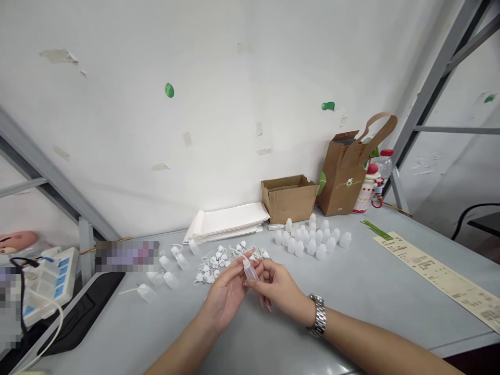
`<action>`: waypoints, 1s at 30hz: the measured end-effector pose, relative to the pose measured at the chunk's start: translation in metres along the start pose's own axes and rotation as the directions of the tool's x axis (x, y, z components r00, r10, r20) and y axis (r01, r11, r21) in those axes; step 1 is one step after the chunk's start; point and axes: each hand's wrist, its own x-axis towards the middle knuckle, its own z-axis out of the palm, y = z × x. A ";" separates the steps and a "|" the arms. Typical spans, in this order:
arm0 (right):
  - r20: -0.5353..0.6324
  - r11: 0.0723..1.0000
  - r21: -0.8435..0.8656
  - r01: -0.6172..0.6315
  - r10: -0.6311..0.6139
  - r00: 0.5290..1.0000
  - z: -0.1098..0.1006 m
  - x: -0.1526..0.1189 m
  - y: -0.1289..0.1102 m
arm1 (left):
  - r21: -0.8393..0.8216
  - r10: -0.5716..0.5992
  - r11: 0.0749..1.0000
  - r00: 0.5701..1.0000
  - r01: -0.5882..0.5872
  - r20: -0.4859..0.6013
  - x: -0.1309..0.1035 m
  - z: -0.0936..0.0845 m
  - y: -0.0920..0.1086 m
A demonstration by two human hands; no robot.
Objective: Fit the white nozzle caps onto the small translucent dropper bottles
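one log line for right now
both hands: on small bottle | behind: white caps | right: uncapped bottles | left: capped bottles

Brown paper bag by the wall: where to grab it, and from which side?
I'd take the handle at the top of its arch, coming from above. The bag stands upright with that loop raised clear of its mouth, while the box on its left and the bottles on its right crowd the sides.

Worn on the head, the only camera looks forward and down over both hands and the tabletop.
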 end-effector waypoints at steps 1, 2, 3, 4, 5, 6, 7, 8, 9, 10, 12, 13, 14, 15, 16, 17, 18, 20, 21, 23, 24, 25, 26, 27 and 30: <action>0.014 1.000 0.025 -0.009 0.009 1.000 0.000 0.001 -0.001 | -0.011 -0.010 1.000 1.000 0.011 0.013 0.000 0.000 0.000; 0.031 0.998 0.052 -0.021 0.019 0.999 -0.001 0.001 -0.002 | -0.022 -0.020 1.000 0.999 0.021 0.025 0.000 0.001 0.001; 0.052 0.996 0.080 -0.031 0.027 0.998 -0.001 0.002 -0.003 | -0.034 -0.029 0.999 0.999 0.030 0.032 0.000 0.001 0.001; 0.078 0.993 0.107 -0.041 0.033 0.996 -0.002 0.002 -0.005 | -0.047 -0.037 0.998 0.999 0.038 0.035 0.000 0.001 0.001; 0.106 0.990 0.130 -0.052 0.038 0.994 -0.002 0.002 -0.006 | -0.062 -0.042 0.997 0.998 0.044 0.036 0.000 0.001 0.002; 0.134 0.987 0.150 -0.062 0.042 0.990 -0.003 0.002 -0.008 | -0.076 -0.045 0.996 0.998 0.048 0.037 -0.001 0.002 0.003; 0.159 0.984 0.166 -0.071 0.044 0.986 -0.003 0.002 -0.009 | -0.088 -0.047 0.995 0.998 0.050 0.037 -0.001 0.002 0.003; 0.184 0.980 0.180 -0.079 0.046 0.982 -0.004 0.002 -0.010 | -0.097 -0.048 0.994 0.998 0.052 0.036 -0.002 0.002 0.004; 0.206 0.977 0.193 -0.086 0.046 0.978 -0.004 0.002 -0.011 | -0.100 -0.051 0.993 0.998 0.055 0.034 -0.003 0.002 0.004; 0.227 0.974 0.206 -0.093 0.045 0.973 -0.004 0.002 -0.012 | -0.098 -0.055 0.993 0.998 0.058 0.030 -0.004 0.001 0.005; 0.264 0.968 0.230 -0.105 0.042 0.964 -0.005 0.001 -0.013 | -0.083 -0.061 0.995 0.998 0.063 0.024 -0.005 0.001 0.006; 0.279 0.965 0.238 -0.112 0.043 0.959 -0.006 0.001 -0.013 | -0.072 -0.061 0.995 0.998 0.063 0.023 -0.005 0.001 0.006; 0.293 0.962 0.243 -0.120 0.045 0.955 -0.007 0.002 -0.013 | -0.060 -0.058 0.996 0.998 0.060 0.022 -0.004 0.001 0.006; 0.303 0.961 0.247 -0.127 0.048 0.952 -0.007 0.002 -0.013 | -0.047 -0.052 0.997 0.998 0.053 0.021 -0.004 0.000 0.006; 0.309 0.958 0.253 -0.134 0.051 0.950 -0.008 0.002 -0.013 | -0.033 -0.042 0.999 0.999 0.043 0.019 -0.003 0.000 0.006; 0.310 0.957 0.257 -0.137 0.053 0.949 -0.008 0.003 -0.013 | -0.017 -0.030 0.999 0.999 0.030 0.015 -0.002 0.000 0.005; 0.304 0.955 0.260 -0.140 0.056 0.951 -0.008 0.004 -0.013 | -0.001 -0.013 1.000 1.000 0.013 0.009 -0.002 0.000 0.004; 0.273 0.954 0.266 -0.135 0.060 0.960 -0.009 0.006 -0.014 | 0.027 0.026 0.999 1.000 -0.026 0.009 0.000 0.000 0.003; 0.252 0.955 0.267 -0.131 0.062 0.966 -0.008 0.007 -0.013 | 0.036 0.043 0.998 0.999 -0.043 0.014 0.000 0.001 0.002; 0.202 0.960 0.255 -0.116 0.065 0.977 -0.008 0.008 -0.013 | 0.063 0.076 0.995 0.997 -0.078 0.030 -0.001 0.002 0.001; 0.180 0.964 0.243 -0.109 0.066 0.981 -0.008 0.008 -0.013 | 0.090 0.093 0.991 0.995 -0.097 0.038 -0.001 0.002 0.001; 0.161 0.968 0.227 -0.103 0.067 0.985 -0.007 0.009 -0.012 | 0.128 0.109 0.985 0.993 -0.114 0.042 -0.001 0.002 0.001; 0.146 0.973 0.209 -0.096 0.066 0.987 -0.006 0.009 -0.012 | 0.169 0.125 0.977 0.991 -0.130 0.039 -0.001 0.003 0.000; 0.137 0.978 0.191 -0.088 0.062 0.989 -0.006 0.008 -0.011 | 0.209 0.140 0.967 0.990 -0.144 0.033 -0.001 0.003 0.000; 0.145 0.985 0.160 -0.071 0.048 0.988 -0.005 0.007 -0.010 | 0.272 0.159 0.950 0.987 -0.153 -0.001 0.000 0.002 0.001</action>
